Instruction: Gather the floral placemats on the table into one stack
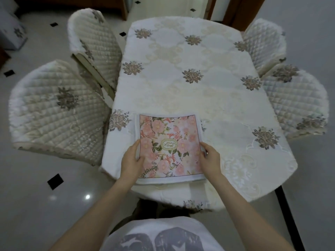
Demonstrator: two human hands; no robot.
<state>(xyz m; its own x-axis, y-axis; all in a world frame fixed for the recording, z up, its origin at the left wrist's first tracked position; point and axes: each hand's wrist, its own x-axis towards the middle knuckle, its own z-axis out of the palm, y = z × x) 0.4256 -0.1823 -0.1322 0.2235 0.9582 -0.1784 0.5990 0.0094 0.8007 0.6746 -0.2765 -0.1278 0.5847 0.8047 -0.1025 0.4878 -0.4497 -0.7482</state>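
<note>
The placemats (pixel 168 145) already lie as one stack at the near end of the table (pixel 190 73), just in from its near edge, with a pink floral mat on top and white borders of others peeping out along its left and near sides. No other mat shows anywhere on the cloth, so the gathering looks all but done and the step in hand seems to be squaring the pile. The left hand (pixel 131 158) holds the stack's left edge, thumb curled over the top and fingers hidden beneath or behind; the right hand (pixel 211 158) pinches the right edge the same way, thumb on top, fingers tucked along the side. The next move likely calls for nudging the two sides inward until the offset white borders line up, then letting go without dragging the cloth. On the top mat an oval emblem near the middle carries letters turned sideways, which seem to read "GRARE" or close to it; the print is too small to be sure. Four padded chairs (pixel 59 109) stand round the table.
</note>
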